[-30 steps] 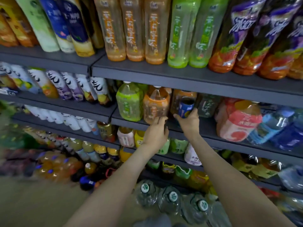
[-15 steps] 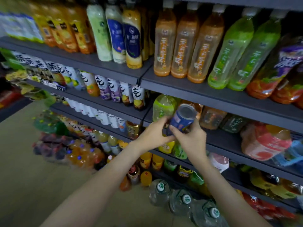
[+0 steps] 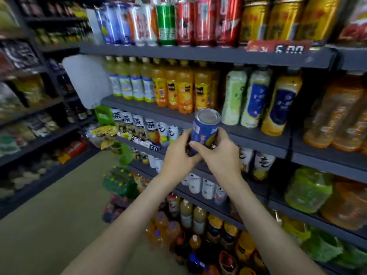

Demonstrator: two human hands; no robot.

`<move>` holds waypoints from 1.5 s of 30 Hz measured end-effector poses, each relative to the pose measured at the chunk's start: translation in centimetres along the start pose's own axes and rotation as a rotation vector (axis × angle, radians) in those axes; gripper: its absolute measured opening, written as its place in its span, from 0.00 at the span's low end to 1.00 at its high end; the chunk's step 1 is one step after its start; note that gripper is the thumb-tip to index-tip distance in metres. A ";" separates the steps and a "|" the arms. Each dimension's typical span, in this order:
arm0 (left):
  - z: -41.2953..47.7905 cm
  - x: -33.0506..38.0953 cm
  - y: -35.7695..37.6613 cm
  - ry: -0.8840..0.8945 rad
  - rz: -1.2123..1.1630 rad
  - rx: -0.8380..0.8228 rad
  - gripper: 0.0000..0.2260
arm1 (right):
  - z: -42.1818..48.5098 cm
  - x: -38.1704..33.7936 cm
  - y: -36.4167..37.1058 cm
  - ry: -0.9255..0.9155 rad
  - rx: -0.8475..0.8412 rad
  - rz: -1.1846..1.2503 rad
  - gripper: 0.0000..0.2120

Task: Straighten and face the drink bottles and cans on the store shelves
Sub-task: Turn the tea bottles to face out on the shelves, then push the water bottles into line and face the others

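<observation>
A blue can (image 3: 204,130) with a silver top is held upright in front of the dark shelves, off any shelf board. My left hand (image 3: 178,155) wraps its lower left side and my right hand (image 3: 220,153) grips its right side, thumb across the front. Behind it stand rows of orange juice bottles (image 3: 182,90) and pale green and blue-labelled bottles (image 3: 256,98). Cans (image 3: 186,20) in red, green, blue and gold fill the top shelf. White tea-labelled bottles (image 3: 151,132) line the shelf just left of the can.
A price tag (image 3: 278,47) hangs on the top shelf edge. Large green and orange bottles (image 3: 309,189) sit low on the right. More bottles (image 3: 194,217) fill the bottom shelves. Another shelving unit (image 3: 29,120) stands at left across a tan floor (image 3: 49,225).
The can came off the lower shelf in my right hand, my left hand joined it, and both lifted it. My view swung up and left to show higher shelves.
</observation>
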State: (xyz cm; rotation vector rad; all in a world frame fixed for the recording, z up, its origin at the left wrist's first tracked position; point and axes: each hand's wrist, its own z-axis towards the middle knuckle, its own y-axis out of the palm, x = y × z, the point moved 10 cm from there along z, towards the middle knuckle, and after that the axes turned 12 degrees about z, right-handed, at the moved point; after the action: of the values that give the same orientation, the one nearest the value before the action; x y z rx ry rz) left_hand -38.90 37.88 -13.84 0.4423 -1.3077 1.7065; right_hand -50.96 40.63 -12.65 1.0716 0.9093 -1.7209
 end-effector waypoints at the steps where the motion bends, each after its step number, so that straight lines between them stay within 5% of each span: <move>1: 1.0 -0.6 -1.9 0.013 0.005 0.045 0.21 | 0.9 -0.5 1.8 -0.003 -0.029 0.040 0.26; 10: 11.7 -7.8 -14.1 0.137 -0.033 0.288 0.24 | 11.3 -3.9 15.0 -0.190 -0.020 0.323 0.28; 18: 22.5 -14.8 -26.1 0.121 -0.153 0.429 0.22 | 21.8 -8.4 26.9 -0.417 -0.039 0.235 0.22; 23: 29.5 -19.2 -35.1 0.133 -0.178 0.504 0.13 | 27.1 -11.6 31.3 -0.559 0.060 0.063 0.24; 32: 43.7 -25.2 -42.4 0.051 0.015 0.455 0.14 | 35.3 -13.4 38.2 -0.435 0.226 -0.293 0.28; 45: 50.8 -26.5 -38.4 0.055 0.157 0.182 0.26 | 38.9 -13.0 43.3 -0.333 0.343 -0.657 0.30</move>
State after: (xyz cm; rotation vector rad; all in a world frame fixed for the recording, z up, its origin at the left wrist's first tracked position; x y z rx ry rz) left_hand -5.57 -18.52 7.65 0.4018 -1.1785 1.9649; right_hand -18.22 -4.77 7.85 0.6849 0.8152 -2.5826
